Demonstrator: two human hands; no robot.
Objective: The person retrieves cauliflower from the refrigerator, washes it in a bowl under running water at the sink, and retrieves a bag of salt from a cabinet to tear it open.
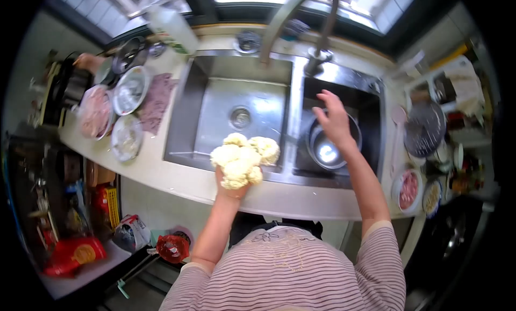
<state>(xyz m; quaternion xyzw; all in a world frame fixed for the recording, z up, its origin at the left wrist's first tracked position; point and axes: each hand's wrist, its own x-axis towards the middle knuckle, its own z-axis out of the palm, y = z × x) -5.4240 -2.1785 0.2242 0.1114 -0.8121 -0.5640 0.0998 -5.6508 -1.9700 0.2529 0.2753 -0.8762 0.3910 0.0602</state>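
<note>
We see pale cream cauliflower (236, 160), bumpy and clustered into several rounded lobes, above the near edge of the left basin (252, 93). Our left hand (228, 188) supports it from the near side; the florets hide most of the fingers, so we cannot tell how far they curl around it. Our right hand (337, 125) hangs over the right basin (372, 109), fingers loosely spread, thumb apart, grasping nothing we can see. Hand and forearm cover part of a shiny metal pot (326, 152) there. The faucet (318, 58) arches at the far side. To the left we note a patterned pink cloth (158, 98) beside bowls; near right, a white dish of pink meat (408, 189).
</note>
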